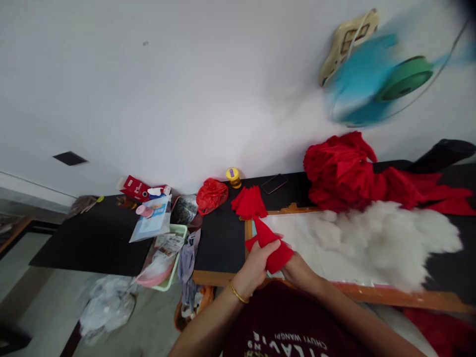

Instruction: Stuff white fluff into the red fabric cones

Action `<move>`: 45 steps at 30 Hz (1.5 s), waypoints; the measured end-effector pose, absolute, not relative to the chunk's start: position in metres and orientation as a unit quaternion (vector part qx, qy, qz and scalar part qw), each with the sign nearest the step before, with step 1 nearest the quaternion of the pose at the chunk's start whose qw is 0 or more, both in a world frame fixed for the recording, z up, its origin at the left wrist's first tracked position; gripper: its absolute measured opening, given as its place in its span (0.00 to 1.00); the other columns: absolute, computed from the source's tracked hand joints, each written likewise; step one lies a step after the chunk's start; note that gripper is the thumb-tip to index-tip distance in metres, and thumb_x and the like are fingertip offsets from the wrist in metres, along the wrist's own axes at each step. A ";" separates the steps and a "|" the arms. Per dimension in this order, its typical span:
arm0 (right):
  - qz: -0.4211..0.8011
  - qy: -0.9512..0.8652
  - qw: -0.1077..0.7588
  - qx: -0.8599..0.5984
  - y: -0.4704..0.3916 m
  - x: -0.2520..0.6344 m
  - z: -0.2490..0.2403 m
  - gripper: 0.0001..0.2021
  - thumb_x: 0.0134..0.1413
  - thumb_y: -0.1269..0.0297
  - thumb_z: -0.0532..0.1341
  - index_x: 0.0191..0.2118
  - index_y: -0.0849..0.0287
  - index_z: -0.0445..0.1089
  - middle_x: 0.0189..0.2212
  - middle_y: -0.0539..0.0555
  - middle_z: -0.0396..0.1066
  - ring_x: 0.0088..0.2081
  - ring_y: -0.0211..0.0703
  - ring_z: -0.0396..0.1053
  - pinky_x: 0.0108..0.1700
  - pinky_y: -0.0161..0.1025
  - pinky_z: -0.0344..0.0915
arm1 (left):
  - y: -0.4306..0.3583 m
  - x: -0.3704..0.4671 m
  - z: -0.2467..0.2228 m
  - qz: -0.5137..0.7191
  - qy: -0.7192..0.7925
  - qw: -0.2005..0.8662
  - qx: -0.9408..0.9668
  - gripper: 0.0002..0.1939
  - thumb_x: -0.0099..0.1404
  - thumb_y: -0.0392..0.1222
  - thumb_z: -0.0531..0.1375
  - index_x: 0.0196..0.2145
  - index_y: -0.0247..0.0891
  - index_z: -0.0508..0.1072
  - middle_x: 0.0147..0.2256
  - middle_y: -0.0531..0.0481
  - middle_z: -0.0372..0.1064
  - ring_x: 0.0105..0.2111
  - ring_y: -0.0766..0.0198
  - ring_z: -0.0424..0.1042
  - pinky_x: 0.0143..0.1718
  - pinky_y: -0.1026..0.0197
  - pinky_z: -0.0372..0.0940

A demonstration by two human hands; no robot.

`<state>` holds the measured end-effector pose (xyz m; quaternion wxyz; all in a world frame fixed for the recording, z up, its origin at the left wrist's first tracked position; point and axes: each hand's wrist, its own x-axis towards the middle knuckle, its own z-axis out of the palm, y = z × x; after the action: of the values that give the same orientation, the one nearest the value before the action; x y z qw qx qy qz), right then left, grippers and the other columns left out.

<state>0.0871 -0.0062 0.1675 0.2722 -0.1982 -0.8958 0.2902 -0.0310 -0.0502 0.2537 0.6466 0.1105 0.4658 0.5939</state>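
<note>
Red cloth (pixel 279 259) in left hand (pixel 258 261), right hand (pixel 297 270) partly hidden

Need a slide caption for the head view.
Left hand grips pointed red fabric, right hand against it, fluffy white fibre nearby.

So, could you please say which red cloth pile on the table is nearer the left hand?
The small pile, beyond the left hand, near the yellow-lidded jar; the big pile lies farther right, by white stuffing.
</note>
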 end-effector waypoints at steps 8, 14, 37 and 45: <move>0.293 -0.859 0.325 -0.265 -0.014 0.104 0.196 0.16 0.63 0.72 0.52 0.54 0.55 0.66 0.55 0.60 0.71 0.50 0.46 0.75 0.47 0.41 0.73 | -0.030 -0.048 0.245 0.667 0.459 0.582 -0.069 0.16 0.54 0.44 0.69 0.38 0.32 0.77 0.36 0.42 0.79 0.35 0.57 0.78 0.47 0.54 0.70; 0.220 -0.910 0.296 -0.189 -0.017 0.105 0.208 0.22 0.62 0.77 0.52 0.59 0.55 0.63 0.56 0.58 0.71 0.52 0.46 0.73 0.49 0.41 0.74 | -0.030 -0.049 0.249 0.653 0.449 0.606 -0.072 0.19 0.57 0.51 0.67 0.38 0.32 0.76 0.35 0.43 0.78 0.33 0.58 0.77 0.46 0.54 0.71; 0.106 -0.938 0.209 -0.254 -0.026 0.106 0.196 0.18 0.59 0.77 0.51 0.51 0.63 0.69 0.48 0.64 0.74 0.44 0.47 0.74 0.41 0.38 0.73 | -0.048 -0.019 0.243 0.696 0.508 0.507 0.036 0.27 0.51 0.40 0.71 0.49 0.38 0.71 0.41 0.44 0.78 0.40 0.55 0.77 0.49 0.52 0.68; 0.139 -0.936 0.067 -0.317 -0.022 0.089 0.185 0.13 0.52 0.81 0.55 0.39 0.64 0.73 0.30 0.61 0.76 0.32 0.45 0.75 0.32 0.34 0.70 | -0.054 0.000 0.241 0.681 0.523 0.504 0.091 0.27 0.55 0.41 0.70 0.52 0.39 0.69 0.47 0.41 0.77 0.49 0.52 0.75 0.55 0.51 0.65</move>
<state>0.0887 -0.0223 0.1854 0.0673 -0.3166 -0.9360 0.1386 0.0002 -0.0544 0.2412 0.5040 0.0906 0.5229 0.6815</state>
